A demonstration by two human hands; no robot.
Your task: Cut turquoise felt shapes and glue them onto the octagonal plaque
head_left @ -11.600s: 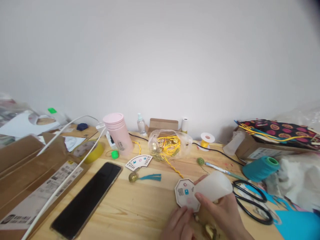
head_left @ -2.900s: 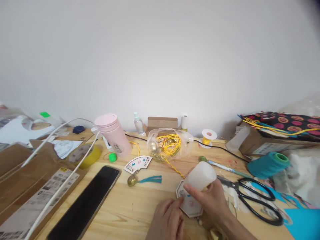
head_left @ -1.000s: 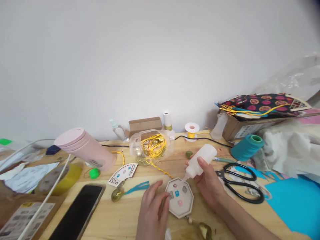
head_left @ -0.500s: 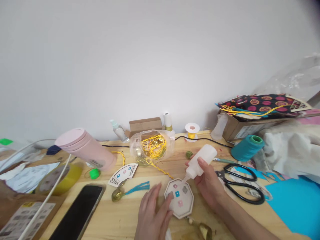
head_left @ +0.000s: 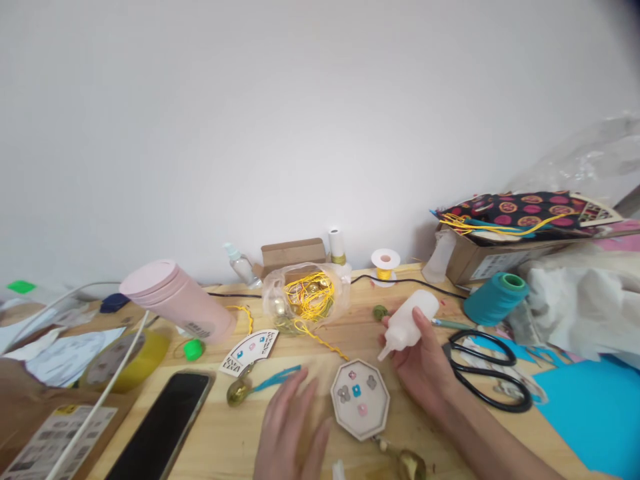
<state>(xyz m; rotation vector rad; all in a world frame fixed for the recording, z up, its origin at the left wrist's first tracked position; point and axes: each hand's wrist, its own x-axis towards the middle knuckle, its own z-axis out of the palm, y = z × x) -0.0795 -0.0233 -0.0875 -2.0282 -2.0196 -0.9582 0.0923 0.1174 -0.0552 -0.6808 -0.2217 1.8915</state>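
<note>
My right hand [head_left: 420,360] is wrapped round a white squeeze bottle [head_left: 411,319], its narrow nozzle tilted down to the left. Just left of that nozzle lies an octagonal pendant [head_left: 361,427] with a pale face and small grey, pink and blue flower pieces on it. A yellow cord [head_left: 323,339] runs from its top, and a gold bell [head_left: 411,465] sits below it. My left hand [head_left: 293,427] hovers left of the pendant, fingers apart and holding nothing. Near its fingertips are a blue tassel [head_left: 276,378], another gold bell [head_left: 239,392] and a fan-shaped piece [head_left: 250,351].
Black-handled scissors [head_left: 487,377], a teal thread cone [head_left: 495,298] and blue sheets [head_left: 595,407] lie on the right. Left are a phone [head_left: 160,427], a pink tumbler [head_left: 180,300] and a tape roll [head_left: 147,357]. A bag of yellow cords [head_left: 310,293] stands behind.
My left hand has come off the pendant and moved left, uncovering a grey flower piece. The bottle has drawn away to the right, its nozzle no longer over the pendant.
</note>
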